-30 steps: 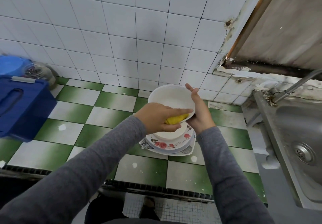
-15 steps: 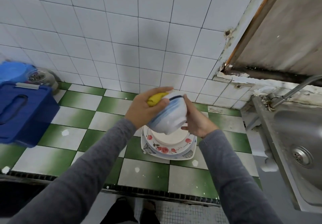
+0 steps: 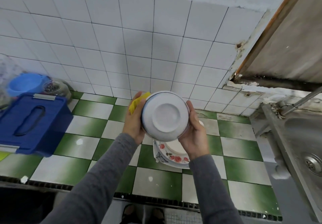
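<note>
Bowl (image 3: 165,117) flipped, smooth round base facing camera; left hand (image 3: 134,124) pinches yellow sponge (image 3: 138,101) against it, right hand (image 3: 196,134) clasps rim.

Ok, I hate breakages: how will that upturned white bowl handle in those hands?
The bowl looks like glazed ceramic: probably stiff, fragile if dropped. Its smooth round sides may slip; the left hand and right hand cup it from both sides.

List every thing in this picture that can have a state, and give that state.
bowl, upturned, base facing the camera.
left hand, holds yellow sponge against the bowl.
right hand, holds the bowl's side.
plates, stacked on the counter.
blue box, lid on.
</note>
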`<move>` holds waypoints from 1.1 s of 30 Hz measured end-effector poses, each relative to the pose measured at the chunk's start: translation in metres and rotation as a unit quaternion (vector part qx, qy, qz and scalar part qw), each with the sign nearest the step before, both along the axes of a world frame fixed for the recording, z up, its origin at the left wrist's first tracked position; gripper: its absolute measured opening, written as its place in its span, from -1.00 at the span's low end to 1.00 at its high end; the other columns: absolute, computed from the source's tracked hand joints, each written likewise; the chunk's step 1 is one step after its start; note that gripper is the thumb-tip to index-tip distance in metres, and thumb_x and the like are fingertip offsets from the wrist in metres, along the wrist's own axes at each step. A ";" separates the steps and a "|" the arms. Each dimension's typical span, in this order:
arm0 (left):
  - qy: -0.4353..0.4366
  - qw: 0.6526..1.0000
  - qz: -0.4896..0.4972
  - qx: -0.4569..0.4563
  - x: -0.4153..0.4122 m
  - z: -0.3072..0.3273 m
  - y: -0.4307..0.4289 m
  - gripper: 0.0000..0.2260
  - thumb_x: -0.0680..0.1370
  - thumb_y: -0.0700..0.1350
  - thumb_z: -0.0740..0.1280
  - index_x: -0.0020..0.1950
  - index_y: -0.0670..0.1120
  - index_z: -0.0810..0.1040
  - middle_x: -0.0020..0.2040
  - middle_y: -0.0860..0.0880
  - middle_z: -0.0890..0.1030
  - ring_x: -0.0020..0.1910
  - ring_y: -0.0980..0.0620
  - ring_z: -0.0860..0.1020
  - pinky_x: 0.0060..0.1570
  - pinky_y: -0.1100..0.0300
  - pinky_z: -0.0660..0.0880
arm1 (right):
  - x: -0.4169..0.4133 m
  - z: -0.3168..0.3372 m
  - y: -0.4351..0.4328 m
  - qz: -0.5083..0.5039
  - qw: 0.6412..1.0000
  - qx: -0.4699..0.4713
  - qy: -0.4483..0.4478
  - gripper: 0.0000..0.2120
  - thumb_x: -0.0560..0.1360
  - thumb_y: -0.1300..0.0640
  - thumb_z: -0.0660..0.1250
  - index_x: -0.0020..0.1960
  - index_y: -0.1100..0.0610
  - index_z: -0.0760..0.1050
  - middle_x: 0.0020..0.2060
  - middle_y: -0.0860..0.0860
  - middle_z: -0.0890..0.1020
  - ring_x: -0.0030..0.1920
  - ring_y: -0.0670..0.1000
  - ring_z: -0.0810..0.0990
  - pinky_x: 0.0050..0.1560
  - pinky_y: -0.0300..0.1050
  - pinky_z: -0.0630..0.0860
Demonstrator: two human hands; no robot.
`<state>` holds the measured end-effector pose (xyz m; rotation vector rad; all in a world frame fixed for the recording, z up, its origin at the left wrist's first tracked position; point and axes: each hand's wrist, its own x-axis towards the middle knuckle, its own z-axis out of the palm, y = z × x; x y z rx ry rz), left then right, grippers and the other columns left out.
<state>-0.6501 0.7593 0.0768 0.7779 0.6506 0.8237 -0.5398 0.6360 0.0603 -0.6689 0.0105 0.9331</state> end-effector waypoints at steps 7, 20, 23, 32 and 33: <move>0.030 0.998 0.043 0.039 -0.008 -0.006 0.008 -0.75 0.59 -0.15 0.36 0.24 0.10 0.55 0.21 -0.08 0.65 0.09 0.00 0.64 0.02 0.10 0.62 | -0.005 0.025 -0.003 0.005 1.000 0.004 0.018 -0.64 0.58 0.27 0.18 0.32 0.16 0.56 0.24 0.11 0.64 0.19 0.12 0.65 0.31 0.17 0.50; 0.133 0.930 0.083 0.333 -0.006 0.009 0.007 -0.55 0.63 0.00 0.30 0.51 0.01 0.34 0.45 0.14 0.40 0.39 0.24 0.41 0.38 0.16 0.42 | -0.038 0.045 0.030 -0.105 0.963 -0.147 -0.199 -0.66 0.70 0.19 0.13 0.27 -0.08 0.59 0.33 -0.01 0.55 0.29 0.05 0.55 0.06 -0.07 0.63; 0.161 0.838 0.035 0.520 0.000 0.001 -0.007 -0.49 0.59 0.05 0.28 0.51 -0.09 0.37 0.49 0.00 0.38 0.51 0.01 0.30 0.48 0.00 0.30 | -0.053 0.048 0.041 -0.096 0.961 -0.143 -0.216 -0.65 0.71 0.14 0.11 0.27 -0.18 0.58 0.35 0.03 0.54 0.29 0.09 0.58 0.18 0.13 0.61; 0.190 0.801 0.021 0.567 0.015 0.032 0.034 -0.66 0.65 -0.01 0.16 0.38 -0.02 0.53 0.31 0.05 0.57 0.28 0.14 0.51 0.30 0.16 0.47 | -0.058 0.062 0.046 -0.077 0.934 -0.156 -0.311 -0.64 0.72 0.13 0.09 0.28 -0.20 0.55 0.29 -0.11 0.57 0.24 0.01 0.59 0.14 0.19 0.63; 0.192 0.798 0.019 0.571 0.016 0.032 0.034 -0.65 0.66 -0.01 0.16 0.40 -0.03 0.52 0.32 0.04 0.56 0.29 0.13 0.50 0.30 0.16 0.47 | -0.057 0.061 0.046 -0.079 0.935 -0.154 -0.309 -0.65 0.72 0.12 0.09 0.28 -0.21 0.55 0.29 -0.10 0.57 0.24 0.02 0.59 0.13 0.20 0.63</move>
